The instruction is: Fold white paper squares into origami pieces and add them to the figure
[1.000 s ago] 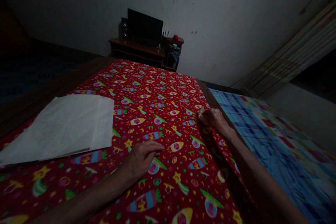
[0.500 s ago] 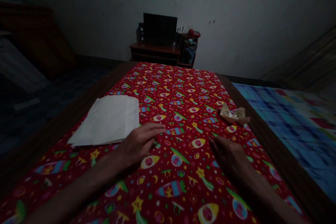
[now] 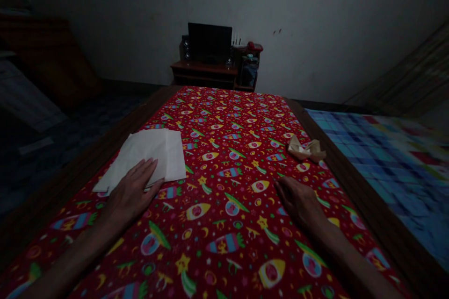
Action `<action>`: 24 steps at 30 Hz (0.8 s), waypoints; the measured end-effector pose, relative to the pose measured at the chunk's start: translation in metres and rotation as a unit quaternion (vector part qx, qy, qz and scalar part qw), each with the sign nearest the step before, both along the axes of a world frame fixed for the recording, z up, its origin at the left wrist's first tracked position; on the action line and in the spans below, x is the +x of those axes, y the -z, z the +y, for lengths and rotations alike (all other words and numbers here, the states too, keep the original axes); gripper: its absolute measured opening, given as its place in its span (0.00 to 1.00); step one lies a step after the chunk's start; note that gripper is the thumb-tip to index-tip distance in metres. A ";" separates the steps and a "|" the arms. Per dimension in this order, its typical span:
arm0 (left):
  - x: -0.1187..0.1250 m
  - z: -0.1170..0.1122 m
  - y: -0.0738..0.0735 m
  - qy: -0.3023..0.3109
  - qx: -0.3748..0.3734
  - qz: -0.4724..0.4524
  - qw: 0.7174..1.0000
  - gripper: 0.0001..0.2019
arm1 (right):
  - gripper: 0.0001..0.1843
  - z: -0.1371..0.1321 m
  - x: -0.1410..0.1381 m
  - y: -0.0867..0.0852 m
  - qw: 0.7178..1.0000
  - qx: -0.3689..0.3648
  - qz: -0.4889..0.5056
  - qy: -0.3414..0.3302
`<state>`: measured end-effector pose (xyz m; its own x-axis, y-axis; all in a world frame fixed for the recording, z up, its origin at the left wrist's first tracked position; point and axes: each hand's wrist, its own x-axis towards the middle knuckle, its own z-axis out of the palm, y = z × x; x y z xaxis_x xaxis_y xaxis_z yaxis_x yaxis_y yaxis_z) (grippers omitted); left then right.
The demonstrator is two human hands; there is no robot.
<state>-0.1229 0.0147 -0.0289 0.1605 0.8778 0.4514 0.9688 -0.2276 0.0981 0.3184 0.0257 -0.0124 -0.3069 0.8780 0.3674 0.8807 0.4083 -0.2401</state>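
My left hand (image 3: 133, 191) lies on the near part of a stack of white paper sheets (image 3: 157, 145), fingers stretched out over the top sheet. Its thumb is apart from the fingers, at the stack's near edge; whether it reaches under a sheet I cannot tell. My right hand (image 3: 300, 198) rests on the red patterned tablecloth (image 3: 224, 215), fingers loosely curled together with nothing visible in them. Beyond it, near the right edge of the cloth, sits a folded brown paper shape (image 3: 306, 150).
The cloth covers a long table with a dark wooden border (image 3: 351, 182). Against the far wall stand a monitor (image 3: 209, 42), speakers and a red telephone (image 3: 254, 46) on brown furniture. Blue checked matting (image 3: 351, 145) lies to the right, a wooden cabinet (image 3: 45, 60) to the left.
My left hand has moved left from the bare cloth onto the paper stack, and its top sheets sit slightly differently. My right hand stays in about the same place, its fingers more curled.
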 end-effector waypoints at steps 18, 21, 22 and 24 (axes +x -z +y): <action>0.101 -0.032 -0.042 0.251 0.105 0.102 0.957 0.13 | 0.10 -0.017 -0.021 -0.004 0.996 0.018 0.058 -0.069; 0.142 -0.037 -0.039 0.304 0.089 0.094 0.944 0.14 | 0.23 -0.032 -0.041 -0.003 0.982 0.024 0.049 -0.180; 0.153 -0.038 -0.038 0.313 0.079 0.088 0.942 0.13 | 0.27 -0.036 -0.047 -0.001 0.978 0.029 0.044 -0.202; 0.168 -0.041 -0.039 0.335 0.052 0.079 0.938 0.12 | 0.27 -0.039 -0.054 0.003 0.973 0.032 0.039 -0.227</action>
<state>0.0455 -0.0261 0.0099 0.7316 0.5092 0.4533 0.6062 -0.7901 -0.0908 0.2639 -0.0131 -0.0158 -0.6261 0.6336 0.4545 0.5868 0.7667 -0.2605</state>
